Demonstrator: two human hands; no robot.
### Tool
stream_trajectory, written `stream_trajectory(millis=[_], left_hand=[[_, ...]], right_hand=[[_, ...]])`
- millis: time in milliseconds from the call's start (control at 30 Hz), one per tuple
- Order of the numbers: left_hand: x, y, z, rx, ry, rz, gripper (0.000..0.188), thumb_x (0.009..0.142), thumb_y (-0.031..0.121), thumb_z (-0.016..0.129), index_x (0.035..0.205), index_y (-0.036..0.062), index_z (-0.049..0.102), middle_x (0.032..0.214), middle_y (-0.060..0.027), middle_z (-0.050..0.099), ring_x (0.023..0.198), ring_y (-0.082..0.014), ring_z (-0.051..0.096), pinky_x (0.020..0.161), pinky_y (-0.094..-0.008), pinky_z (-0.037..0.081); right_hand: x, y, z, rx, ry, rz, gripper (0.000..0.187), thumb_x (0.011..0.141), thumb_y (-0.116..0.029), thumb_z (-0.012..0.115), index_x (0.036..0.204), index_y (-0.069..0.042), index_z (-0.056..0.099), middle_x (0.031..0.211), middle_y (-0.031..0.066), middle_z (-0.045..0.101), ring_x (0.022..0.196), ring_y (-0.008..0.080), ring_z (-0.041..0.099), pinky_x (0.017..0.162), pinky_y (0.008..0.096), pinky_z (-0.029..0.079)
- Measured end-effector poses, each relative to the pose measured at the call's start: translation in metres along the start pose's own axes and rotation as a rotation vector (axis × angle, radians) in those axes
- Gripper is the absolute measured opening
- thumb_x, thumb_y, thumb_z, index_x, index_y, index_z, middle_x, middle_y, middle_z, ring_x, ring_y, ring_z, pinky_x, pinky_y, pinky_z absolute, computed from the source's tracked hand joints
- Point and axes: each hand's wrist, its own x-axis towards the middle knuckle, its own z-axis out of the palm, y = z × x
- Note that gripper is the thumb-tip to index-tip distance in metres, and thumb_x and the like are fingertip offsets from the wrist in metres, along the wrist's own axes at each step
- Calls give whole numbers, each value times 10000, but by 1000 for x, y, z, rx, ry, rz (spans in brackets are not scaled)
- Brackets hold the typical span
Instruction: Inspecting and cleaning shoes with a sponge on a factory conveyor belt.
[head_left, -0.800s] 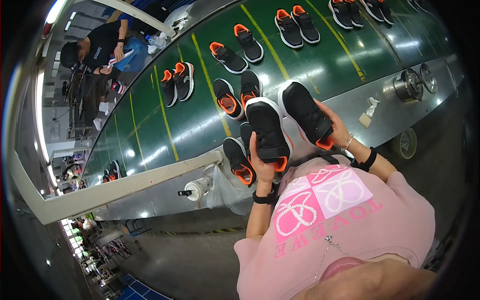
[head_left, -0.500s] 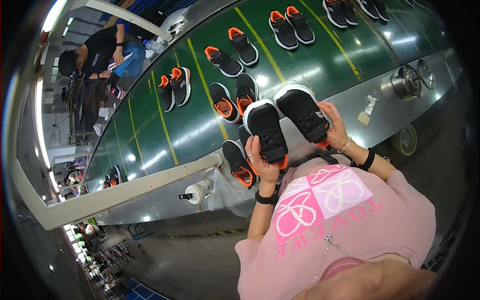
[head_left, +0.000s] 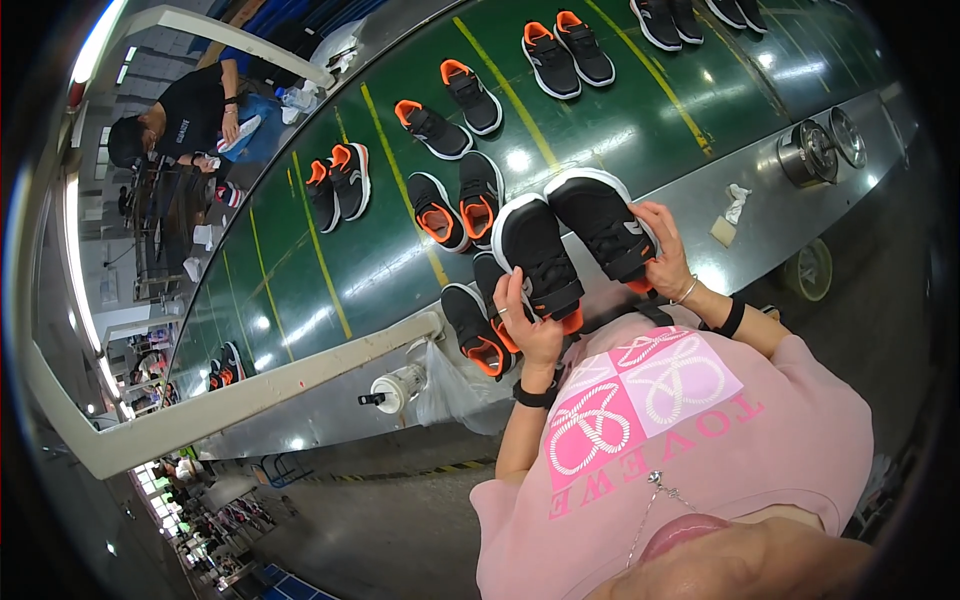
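My left hand (head_left: 532,325) grips a black sneaker (head_left: 535,250) with a white sole edge and orange lining, its toe pointing away from me. Beside it, my right hand (head_left: 665,250) is closed on a matching black sneaker (head_left: 598,222), thumb and fingers around its heel end. Both are held up side by side over the near edge of the table. Just left of my left hand, another black sneaker (head_left: 470,322) lies at the table edge, with one more partly hidden behind the held shoe. A further pair, including a sneaker (head_left: 437,212), sits on the green belt beyond.
More black-and-orange pairs stand across the green conveyor belt (head_left: 300,300) with yellow lines. A metal pot (head_left: 808,153), a pale sponge block (head_left: 724,232) and crumpled tissue (head_left: 738,203) lie on the steel ledge. A white container (head_left: 393,392) hangs near a pale frame bar (head_left: 300,370). A person (head_left: 190,120) works opposite.
The shoes on the belt have shifted slightly left in view. Both of my hands keep hold of the two sneakers, with little movement. The person opposite has moved their hands.
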Motion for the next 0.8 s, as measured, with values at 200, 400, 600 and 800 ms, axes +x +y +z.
stream_trajectory(millis=[200,400,600,800], left_hand=[[-5,-26,19,-286,-334,-408,801,790,42,750,1502,55,382,1163,-100,641,969,-182,648,810,-304,520],[-25,-61,36,209,-780,-525,849,840,149,652,1527,-27,186,1087,-295,657,992,-461,643,851,-500,515],[-13,-23,20,273,-610,-372,550,887,176,629,1398,59,463,1031,-256,677,934,-433,655,801,-501,527],[-23,-5,20,245,-818,-145,508,825,234,740,1306,161,596,931,-200,616,906,-388,632,757,-467,518]], right_hand=[[-16,33,10,167,-184,342,688,773,-94,661,1432,-65,467,1222,195,559,1131,355,558,1002,372,435],[-43,73,9,-146,-584,480,699,885,-302,654,1435,46,400,1135,293,643,1051,446,629,913,432,497],[-43,66,6,-121,-616,499,727,876,-320,671,1437,58,405,906,224,689,768,331,677,725,404,526],[-57,93,13,179,-670,585,611,885,-144,572,1437,57,407,868,176,688,724,232,683,688,342,554]])
